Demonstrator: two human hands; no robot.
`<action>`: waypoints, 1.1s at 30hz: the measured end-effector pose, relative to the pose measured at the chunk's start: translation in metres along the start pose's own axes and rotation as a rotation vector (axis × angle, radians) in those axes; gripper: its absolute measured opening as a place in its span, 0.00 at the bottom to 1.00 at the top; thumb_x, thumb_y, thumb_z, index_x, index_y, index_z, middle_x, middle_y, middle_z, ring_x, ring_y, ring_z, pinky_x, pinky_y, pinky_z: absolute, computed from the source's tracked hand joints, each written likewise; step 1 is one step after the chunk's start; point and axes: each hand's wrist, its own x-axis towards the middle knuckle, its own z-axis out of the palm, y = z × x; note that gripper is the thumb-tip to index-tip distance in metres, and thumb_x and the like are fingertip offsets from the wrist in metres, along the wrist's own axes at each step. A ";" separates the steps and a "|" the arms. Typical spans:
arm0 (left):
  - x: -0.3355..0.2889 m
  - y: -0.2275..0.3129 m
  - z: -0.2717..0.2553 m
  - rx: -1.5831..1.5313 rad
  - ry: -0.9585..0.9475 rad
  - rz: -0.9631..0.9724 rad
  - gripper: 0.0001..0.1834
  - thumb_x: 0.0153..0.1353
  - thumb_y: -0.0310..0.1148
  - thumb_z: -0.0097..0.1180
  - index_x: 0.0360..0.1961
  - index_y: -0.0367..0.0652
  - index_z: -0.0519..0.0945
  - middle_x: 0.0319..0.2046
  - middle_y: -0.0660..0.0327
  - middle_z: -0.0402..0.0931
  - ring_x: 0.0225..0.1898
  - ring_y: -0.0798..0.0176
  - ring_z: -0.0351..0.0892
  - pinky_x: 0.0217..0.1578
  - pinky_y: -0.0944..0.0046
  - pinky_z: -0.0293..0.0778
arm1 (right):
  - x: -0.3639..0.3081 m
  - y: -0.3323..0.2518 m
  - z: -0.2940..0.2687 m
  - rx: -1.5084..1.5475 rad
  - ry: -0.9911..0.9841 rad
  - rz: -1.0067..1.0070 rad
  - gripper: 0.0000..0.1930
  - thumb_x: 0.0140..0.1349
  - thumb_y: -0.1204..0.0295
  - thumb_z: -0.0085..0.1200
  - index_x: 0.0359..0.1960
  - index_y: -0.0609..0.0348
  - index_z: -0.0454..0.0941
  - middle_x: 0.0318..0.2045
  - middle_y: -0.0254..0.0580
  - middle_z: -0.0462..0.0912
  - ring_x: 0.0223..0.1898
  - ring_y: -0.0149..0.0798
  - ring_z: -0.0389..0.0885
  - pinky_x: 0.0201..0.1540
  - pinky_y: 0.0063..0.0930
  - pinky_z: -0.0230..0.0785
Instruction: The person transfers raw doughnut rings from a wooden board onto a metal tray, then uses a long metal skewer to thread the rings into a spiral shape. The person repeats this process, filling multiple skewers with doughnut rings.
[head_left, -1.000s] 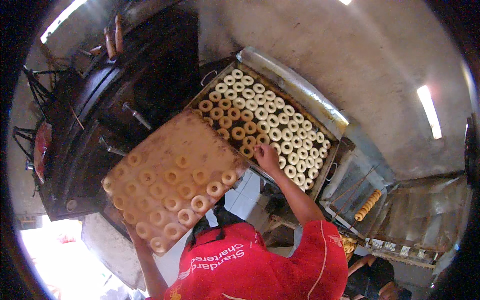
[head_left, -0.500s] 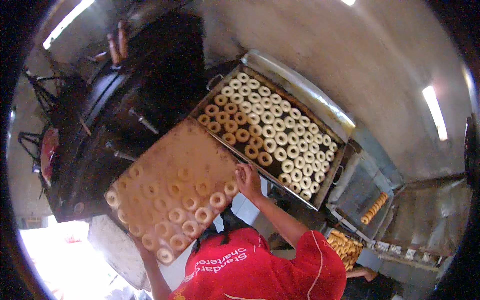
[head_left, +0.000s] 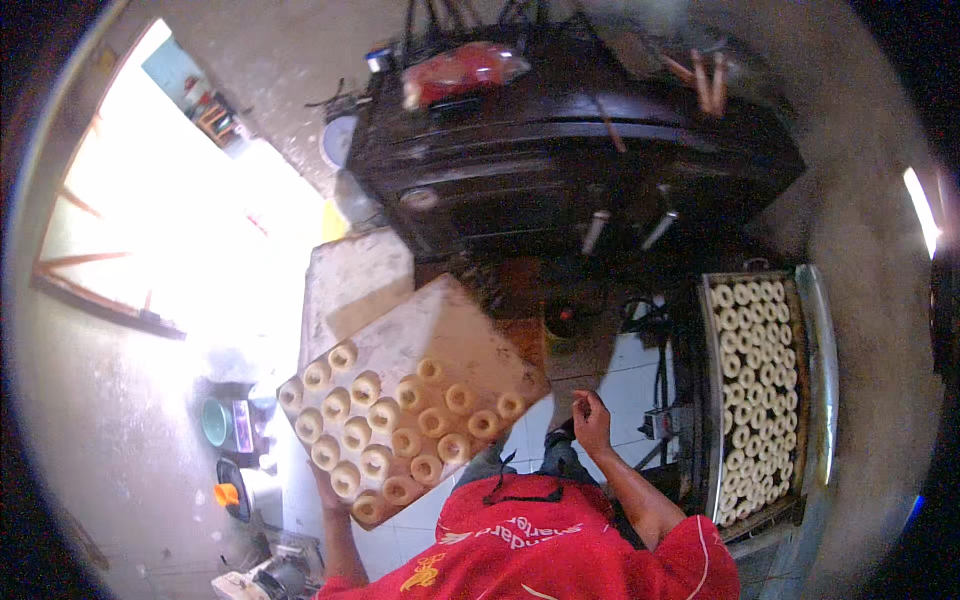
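A flat board [head_left: 470, 320] carries several raw dough rings [head_left: 383, 414] on its near and left parts; its far right part is bare. My left hand [head_left: 327, 490] holds the board at its near left edge, with the fingers mostly hidden beneath it. Off the board's right corner, my right hand [head_left: 592, 420] hangs in the air, its fingers loosely apart and nothing in them. To the right, a deep metal fryer tray [head_left: 713, 400] is filled with rows of pale dough rings [head_left: 757, 400].
A dark oven [head_left: 520, 180] with metal handles stands ahead, a red plastic-wrapped bundle [head_left: 462, 75] on top. Left of it is a pale floury slab [head_left: 358, 275] by a bright doorway [head_left: 190, 200]. A green bowl [head_left: 215, 422] sits at left. White tiles [head_left: 630, 385] cover the floor.
My view has turned left, away from the fryer tray. My right hand has let go of the board, which my left hand still carries, now at the left beside the slab.
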 end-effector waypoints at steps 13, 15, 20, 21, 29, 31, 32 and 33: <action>0.078 -0.055 -0.040 -0.505 0.423 0.213 0.43 0.75 0.66 0.47 0.75 0.43 0.60 0.67 0.49 0.69 0.64 0.48 0.74 0.63 0.43 0.77 | 0.091 0.082 0.320 -0.269 0.196 0.484 0.13 0.70 0.63 0.60 0.45 0.59 0.82 0.43 0.50 0.89 0.47 0.50 0.89 0.51 0.45 0.79; 0.097 -0.072 -0.048 -0.475 0.500 0.199 0.41 0.75 0.65 0.47 0.74 0.43 0.62 0.66 0.50 0.70 0.64 0.48 0.75 0.63 0.44 0.77 | 0.103 0.059 0.340 -0.315 0.254 0.581 0.13 0.70 0.62 0.60 0.45 0.59 0.82 0.42 0.51 0.89 0.47 0.50 0.89 0.50 0.45 0.80; 0.161 -0.108 -0.047 -0.323 0.593 0.093 0.37 0.76 0.63 0.47 0.70 0.42 0.67 0.63 0.50 0.72 0.62 0.50 0.76 0.63 0.45 0.77 | 0.107 0.052 0.351 -0.367 0.464 0.763 0.14 0.69 0.60 0.61 0.43 0.60 0.83 0.41 0.51 0.89 0.45 0.50 0.89 0.48 0.45 0.80; 0.172 -0.111 -0.047 -0.290 0.597 0.069 0.37 0.76 0.63 0.47 0.69 0.42 0.68 0.63 0.51 0.72 0.61 0.50 0.76 0.62 0.46 0.76 | 0.106 0.054 0.348 -0.374 0.500 0.776 0.14 0.69 0.60 0.61 0.43 0.60 0.83 0.40 0.51 0.89 0.44 0.50 0.89 0.48 0.45 0.80; 0.174 -0.143 -0.018 0.203 0.668 -0.015 0.32 0.78 0.59 0.48 0.63 0.41 0.75 0.59 0.52 0.75 0.58 0.53 0.77 0.62 0.48 0.76 | 0.039 0.037 0.353 -0.155 0.294 0.415 0.18 0.66 0.55 0.64 0.39 0.60 0.85 0.33 0.51 0.89 0.36 0.47 0.90 0.42 0.45 0.81; 0.172 -0.160 0.021 0.271 0.397 0.096 0.24 0.79 0.51 0.48 0.54 0.39 0.79 0.52 0.57 0.77 0.54 0.59 0.77 0.57 0.54 0.76 | 0.018 0.004 0.356 0.077 0.044 0.290 0.16 0.67 0.57 0.63 0.39 0.60 0.86 0.30 0.49 0.89 0.34 0.45 0.89 0.40 0.43 0.80; 0.190 -0.171 0.009 0.410 0.211 -0.303 0.27 0.80 0.54 0.47 0.56 0.39 0.79 0.52 0.57 0.79 0.56 0.60 0.77 0.56 0.59 0.75 | 0.002 -0.037 0.350 0.204 -0.118 0.251 0.15 0.68 0.59 0.63 0.39 0.61 0.85 0.29 0.48 0.88 0.34 0.44 0.89 0.39 0.43 0.80; 0.186 -0.174 0.043 0.389 0.112 -0.327 0.28 0.80 0.55 0.47 0.56 0.39 0.79 0.52 0.58 0.79 0.55 0.61 0.77 0.56 0.60 0.75 | 0.002 -0.044 0.351 0.255 -0.180 0.238 0.15 0.68 0.59 0.63 0.38 0.61 0.85 0.29 0.48 0.88 0.33 0.44 0.89 0.38 0.42 0.79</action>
